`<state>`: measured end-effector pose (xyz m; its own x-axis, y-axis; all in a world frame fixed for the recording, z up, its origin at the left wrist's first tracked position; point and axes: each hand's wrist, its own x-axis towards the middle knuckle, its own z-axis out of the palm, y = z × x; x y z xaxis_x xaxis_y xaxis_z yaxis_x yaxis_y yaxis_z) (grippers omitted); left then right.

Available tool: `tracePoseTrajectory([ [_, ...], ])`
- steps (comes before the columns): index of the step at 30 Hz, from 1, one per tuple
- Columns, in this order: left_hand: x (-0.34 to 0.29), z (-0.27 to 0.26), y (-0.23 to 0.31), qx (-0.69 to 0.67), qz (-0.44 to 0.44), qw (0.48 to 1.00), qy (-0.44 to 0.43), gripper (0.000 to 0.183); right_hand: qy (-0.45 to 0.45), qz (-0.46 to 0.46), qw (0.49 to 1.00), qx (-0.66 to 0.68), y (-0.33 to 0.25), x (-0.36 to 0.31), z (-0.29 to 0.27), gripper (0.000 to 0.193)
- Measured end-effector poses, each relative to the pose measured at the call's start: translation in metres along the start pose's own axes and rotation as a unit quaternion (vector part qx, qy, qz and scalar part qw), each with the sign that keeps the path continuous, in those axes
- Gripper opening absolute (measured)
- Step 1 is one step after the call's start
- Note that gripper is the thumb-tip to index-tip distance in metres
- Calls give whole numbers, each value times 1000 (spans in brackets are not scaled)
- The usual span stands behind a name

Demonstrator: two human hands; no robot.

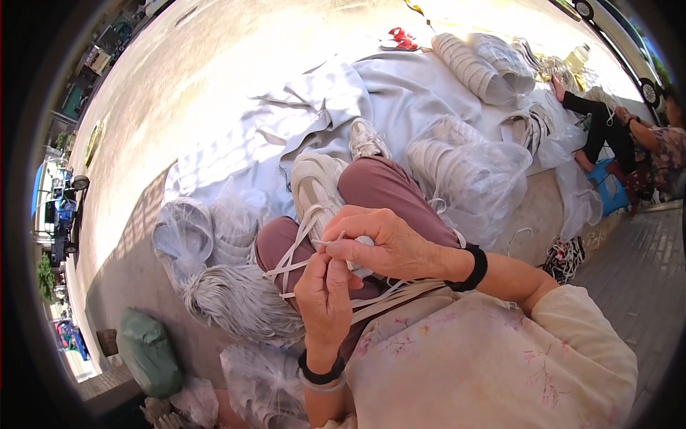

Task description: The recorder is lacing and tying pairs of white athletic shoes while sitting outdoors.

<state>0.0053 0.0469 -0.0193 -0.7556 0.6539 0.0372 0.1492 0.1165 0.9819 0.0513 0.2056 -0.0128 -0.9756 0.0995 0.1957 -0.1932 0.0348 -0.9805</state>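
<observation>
A pale sheet [400, 89] is spread over the concrete ground [214, 64]. On the sheet lie clear bags [468, 168] of what look like white shoe parts. More bags [207, 229] and a green sack [148, 352] sit directly on the ground.

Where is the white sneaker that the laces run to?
In the head view, the white sneaker rests on the person's lap, just above the left hand and right hand.

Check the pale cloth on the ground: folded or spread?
Spread but rumpled: the pale cloth lies open across the ground under clear bags of shoes, with creased folds near its left edge.
</observation>
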Motion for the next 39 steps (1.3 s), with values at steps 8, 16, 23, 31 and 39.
tracePoseTrajectory([
  [8, -3, -3, -6, -384, -190, 903, -39, 36, -40, 127, 978, 161, 7, -2, 6, 19],
  [16, -17, -20, -27, -85, -87, 991, 56, 16, 87, 117, 909, 390, 5, -3, -15, 23],
  [23, -106, -218, 5, -3, 85, 832, 549, 32, 403, -96, 835, 363, -56, -84, -251, 15],
  [31, -96, -202, 0, 7, 17, 848, 530, 27, 485, 40, 861, 148, -30, -88, -232, 21],
  [39, 21, -84, -27, 92, -79, 985, 125, 23, 38, -65, 940, -332, 44, 10, -50, 23],
])
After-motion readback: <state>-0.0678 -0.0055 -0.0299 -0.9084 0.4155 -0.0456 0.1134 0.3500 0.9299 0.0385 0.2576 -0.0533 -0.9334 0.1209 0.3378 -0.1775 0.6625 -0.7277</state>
